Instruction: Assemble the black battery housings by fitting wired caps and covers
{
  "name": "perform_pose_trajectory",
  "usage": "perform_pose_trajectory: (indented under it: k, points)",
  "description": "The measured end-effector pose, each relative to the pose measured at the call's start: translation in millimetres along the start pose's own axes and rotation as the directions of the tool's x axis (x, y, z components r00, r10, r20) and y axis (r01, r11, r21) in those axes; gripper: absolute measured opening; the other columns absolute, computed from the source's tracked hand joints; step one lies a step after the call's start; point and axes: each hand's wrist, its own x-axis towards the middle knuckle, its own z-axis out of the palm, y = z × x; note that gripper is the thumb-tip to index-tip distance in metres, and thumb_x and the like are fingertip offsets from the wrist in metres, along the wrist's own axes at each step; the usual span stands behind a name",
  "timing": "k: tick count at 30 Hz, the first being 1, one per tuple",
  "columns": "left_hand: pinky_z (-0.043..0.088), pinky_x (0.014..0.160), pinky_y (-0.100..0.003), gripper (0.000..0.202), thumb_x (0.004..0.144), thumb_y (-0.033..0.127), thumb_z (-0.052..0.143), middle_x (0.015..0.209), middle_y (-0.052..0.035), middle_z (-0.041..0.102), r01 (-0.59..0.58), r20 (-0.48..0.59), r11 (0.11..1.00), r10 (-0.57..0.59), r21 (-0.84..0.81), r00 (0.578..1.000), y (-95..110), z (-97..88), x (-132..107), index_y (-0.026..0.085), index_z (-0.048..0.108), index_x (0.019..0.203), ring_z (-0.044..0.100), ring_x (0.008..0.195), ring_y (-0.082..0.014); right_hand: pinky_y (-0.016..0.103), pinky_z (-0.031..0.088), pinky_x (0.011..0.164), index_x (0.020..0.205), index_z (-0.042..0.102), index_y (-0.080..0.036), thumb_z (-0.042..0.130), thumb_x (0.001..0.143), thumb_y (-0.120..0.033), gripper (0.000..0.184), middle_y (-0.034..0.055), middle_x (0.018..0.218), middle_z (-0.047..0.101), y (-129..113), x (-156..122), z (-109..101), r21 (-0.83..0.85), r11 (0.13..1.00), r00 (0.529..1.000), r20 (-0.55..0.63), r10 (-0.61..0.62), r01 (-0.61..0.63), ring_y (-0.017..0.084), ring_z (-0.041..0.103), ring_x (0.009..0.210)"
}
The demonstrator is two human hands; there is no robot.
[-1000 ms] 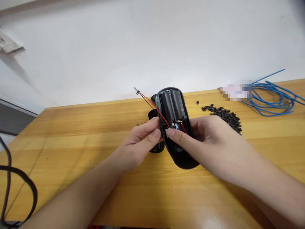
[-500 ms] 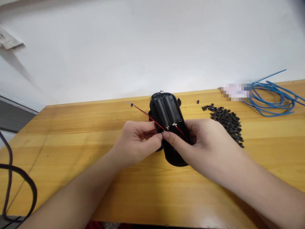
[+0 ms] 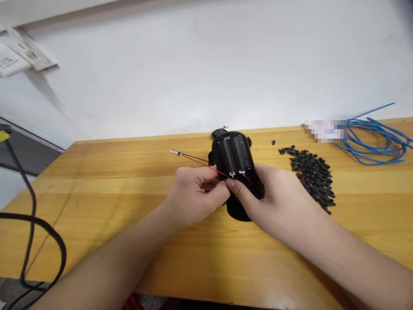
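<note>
Noting the white wall [image 3: 193,64] across the upper half, with a paper label [image 3: 19,56] stuck at its top left. Below it a light wooden table [image 3: 129,172] spans the full width. A black cable [image 3: 63,252] loops past the table's left edge, and a coil of blue wire [image 3: 374,142] lies far right, near the wall. Both forearms enter from below and meet at the table's centre. The right hand [image 3: 274,193] is wrapped round the lower part of a black shell [image 3: 234,157] (open side up, two battery bays showing), thumb laid over its top and fingers closed firmly on it. The shell sits mid-table, far end toward the wall; whether its lower end rests on the wood cannot be told. The left hand [image 3: 193,193] touches the shell's left flank, thumb and forefinger pressed together on a red lead [image 3: 200,162] just where it reaches the shell. A pile of small black parts [image 3: 314,174] lies right of the right hand, near but apart. The red lead runs from the metal contacts [image 3: 232,174] at the bays' near end, over the left hand and out leftward; a thin black lead [image 3: 195,157] runs beside it. Both end at a small metal terminal [image 3: 175,152]. Another black piece [image 3: 217,133] shows just behind the shell's far end. One stray black part [image 3: 273,142] sits alone between shell and pile
</note>
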Motion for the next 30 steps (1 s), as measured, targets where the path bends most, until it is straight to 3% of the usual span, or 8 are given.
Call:
perform_pose_trajectory:
  k: [4,8,11,14,18,24,27,30]
  points:
    - [0.046,0.057,-0.021,0.01,0.079,0.016,0.062,0.068,0.0004,0.061,-0.07,0.091,0.989,0.082,-0.129,0.993,0.0,-2.3,0.2,0.013,0.071,0.078,0.053,0.062,-0.0101,0.03,0.042,0.059,0.1,0.069,-0.019,0.062,0.092,-0.045,0.028,0.0047,0.079,0.072,-0.5,0.5,-4.9,0.022,1.0,1.0,-0.022,0.013,-0.013,0.022,0.066,0.069]
    - [0.048,0.059,-0.023,0.019,0.093,0.022,0.059,0.076,-0.0031,0.069,-0.109,0.158,0.97,0.146,-0.218,0.977,-2.1,-9.6,2.1,0.014,0.077,0.093,0.06,0.065,-0.0128,0.026,0.041,0.054,0.093,0.072,-0.019,0.066,0.09,-0.046,0.027,0.0013,0.074,0.069,4.3,2.5,-9.2,0.188,0.982,0.998,0.05,-0.03,0.02,0.016,0.062,0.065]
    - [0.058,0.078,-0.029,0.025,0.101,0.032,0.059,0.093,-0.0061,0.077,-0.128,0.143,0.939,0.182,-0.319,0.973,-8.5,-9.6,4.3,0.02,0.08,0.108,0.071,0.087,-0.0191,0.022,0.04,0.052,0.088,0.072,-0.02,0.065,0.093,-0.049,0.03,-0.0004,0.073,0.067,7.8,2.9,-11.4,0.373,0.928,0.992,0.106,-0.063,0.019,0.013,0.058,0.064]
    - [0.057,0.103,-0.038,0.033,0.103,0.04,0.06,0.118,-0.0071,0.077,-0.027,0.18,0.867,0.134,-0.498,0.975,-18.7,-0.8,4.0,0.027,0.073,0.13,0.072,0.111,-0.0231,0.021,0.042,0.054,0.092,0.071,-0.02,0.066,0.094,-0.048,0.029,-0.0009,0.077,0.067,9.6,2.4,-11.5,0.472,0.882,0.991,0.111,-0.078,0.017,0.012,0.058,0.068]
    - [0.053,0.114,-0.04,0.041,0.103,0.047,0.059,0.135,-0.0062,0.072,0.143,0.25,0.713,0.046,-0.687,0.967,-28.6,13.4,-1.2,0.032,0.065,0.141,0.067,0.128,-0.0244,0.022,0.043,0.056,0.092,0.068,-0.02,0.067,0.093,-0.047,0.027,0.0002,0.08,0.068,10.3,1.6,-9.5,0.51,0.86,0.989,0.13,-0.076,-0.001,0.014,0.058,0.071]
    - [0.048,0.12,-0.035,0.034,0.104,0.039,0.06,0.135,0.0056,0.072,0.208,0.3,0.587,0.063,-0.782,0.952,-28.2,15.4,-5.0,0.04,0.067,0.137,0.063,0.135,-0.021,0.022,0.042,0.054,0.091,0.066,-0.02,0.066,0.093,-0.046,0.026,-0.0007,0.079,0.066,8.6,1.8,-8.2,0.484,0.875,0.99,0.123,-0.068,0.001,0.013,0.055,0.069]
    - [0.047,0.12,-0.034,0.031,0.101,0.043,0.064,0.134,0.0041,0.073,0.29,0.34,0.539,-0.007,-0.791,0.94,-20.8,13.1,-3.4,0.038,0.071,0.131,0.063,0.135,-0.0199,0.021,0.042,0.054,0.09,0.066,-0.02,0.065,0.094,-0.047,0.027,-0.001,0.078,0.065,7.3,1.0,-8.0,0.494,0.87,0.986,0.145,-0.086,0.004,0.012,0.055,0.068]
    - [0.045,0.122,-0.039,0.038,0.099,0.051,0.064,0.126,-0.0009,0.076,0.349,0.39,0.521,-0.034,-0.778,0.92,-11.8,13.7,-2.1,0.033,0.071,0.132,0.063,0.135,-0.0244,0.022,0.043,0.054,0.091,0.067,-0.02,0.064,0.095,-0.048,0.029,-0.0007,0.078,0.065,6.8,-0.5,-4.9,0.507,0.862,0.98,0.18,-0.085,-0.018,0.012,0.055,0.069]
